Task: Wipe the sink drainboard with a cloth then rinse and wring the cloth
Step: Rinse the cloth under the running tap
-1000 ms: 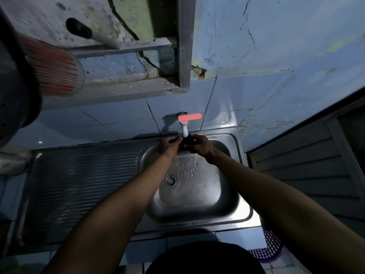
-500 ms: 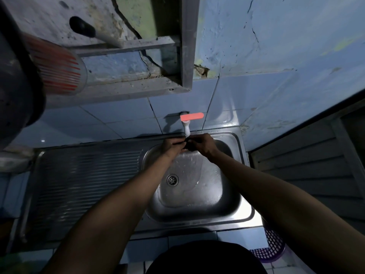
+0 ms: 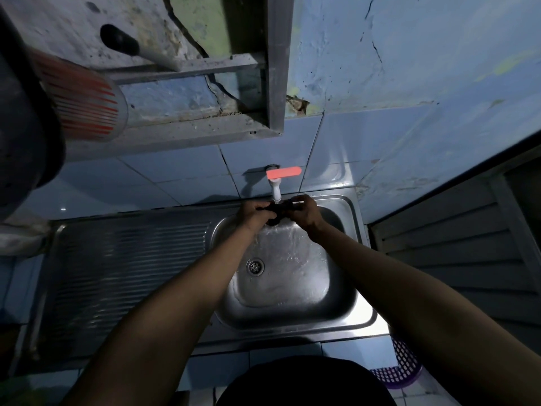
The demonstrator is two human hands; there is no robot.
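A small dark cloth [image 3: 277, 211] is bunched under the white tap spout [image 3: 275, 193], which has a red lever handle [image 3: 284, 172]. My left hand [image 3: 254, 214] grips the cloth's left end and my right hand [image 3: 306, 211] grips its right end, both over the far side of the steel sink basin [image 3: 330, 306]. Water streams off the cloth and spreads across the basin floor toward the drain [image 3: 255, 266]. The ribbed drainboard [image 3: 123, 273] stretches to the left of the basin.
A metal window frame [image 3: 272, 83] juts from the cracked wall above the tap. A red-striped plastic container [image 3: 85, 104] and a dark pot [image 3: 23, 136] hang at upper left. A purple mesh basket [image 3: 401, 367] sits on the floor at lower right, beside a louvred door [image 3: 456, 259].
Both hands have stayed under the tap working the cloth; more water now runs down into the basin than half a second ago.
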